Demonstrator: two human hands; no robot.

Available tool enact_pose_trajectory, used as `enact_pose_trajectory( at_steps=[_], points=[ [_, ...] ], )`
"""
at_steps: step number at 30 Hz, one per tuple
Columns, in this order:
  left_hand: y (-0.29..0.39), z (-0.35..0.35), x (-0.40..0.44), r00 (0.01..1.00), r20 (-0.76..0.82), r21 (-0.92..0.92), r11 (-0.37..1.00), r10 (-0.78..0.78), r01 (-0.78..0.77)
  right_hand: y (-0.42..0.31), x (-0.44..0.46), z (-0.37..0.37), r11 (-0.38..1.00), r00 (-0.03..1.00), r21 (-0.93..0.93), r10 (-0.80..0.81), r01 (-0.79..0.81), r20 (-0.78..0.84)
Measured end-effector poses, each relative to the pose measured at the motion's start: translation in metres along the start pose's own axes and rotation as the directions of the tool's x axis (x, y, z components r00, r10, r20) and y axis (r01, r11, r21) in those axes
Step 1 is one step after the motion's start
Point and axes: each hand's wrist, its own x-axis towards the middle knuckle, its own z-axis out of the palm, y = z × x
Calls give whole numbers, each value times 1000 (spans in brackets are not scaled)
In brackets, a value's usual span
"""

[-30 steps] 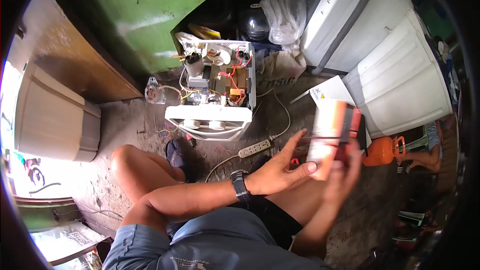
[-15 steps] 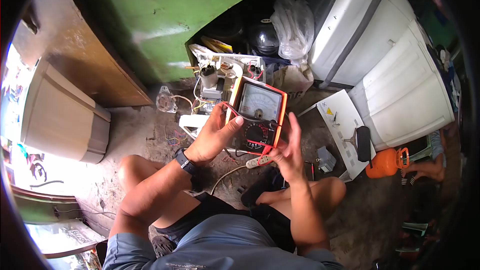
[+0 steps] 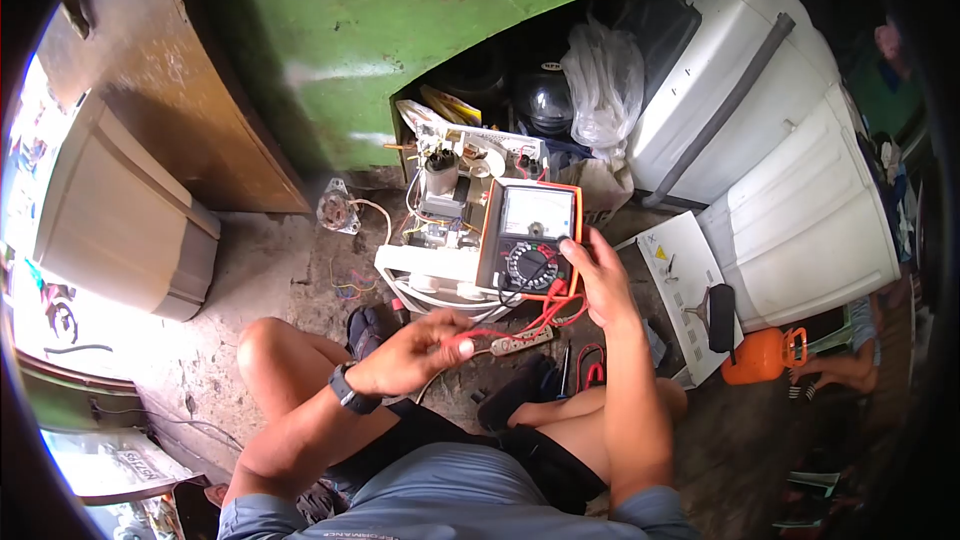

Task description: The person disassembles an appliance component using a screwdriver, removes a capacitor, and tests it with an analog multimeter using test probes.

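Observation:
An analog multimeter (image 3: 541, 210) with an orange edge, a pale dial window and a round selector knob is gripped at its right side by my right hand (image 3: 606, 285). The thumb of that hand lies on the meter's front. Red test leads (image 3: 545, 316) run from the lower part of the meter to my left hand (image 3: 415, 352), whose fingers are closed on them below and left of the meter. Just behind the meter stands an opened appliance chassis (image 3: 425, 262) with exposed wires and a cylindrical capacitor (image 3: 441, 176).
A small motor (image 3: 337, 212) lies wired at the chassis's left. A power strip (image 3: 522, 341) rests on the floor before me. To the right are a white metal panel (image 3: 690, 280), a black pouch (image 3: 720, 318) and an orange gas cylinder (image 3: 752, 360). Another person's foot (image 3: 815, 376) shows beyond.
My left hand has left the meter's side and moved down, now holding the red leads. The meter has turned more upright and stays in my right hand.

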Motion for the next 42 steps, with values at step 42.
enact_pose_trajectory(
  at_steps=[42],
  points=[
    [27,24,-17,985,1,-464,872,-175,155,8,-166,105,991,898,-102,117,-81,424]
  ],
)
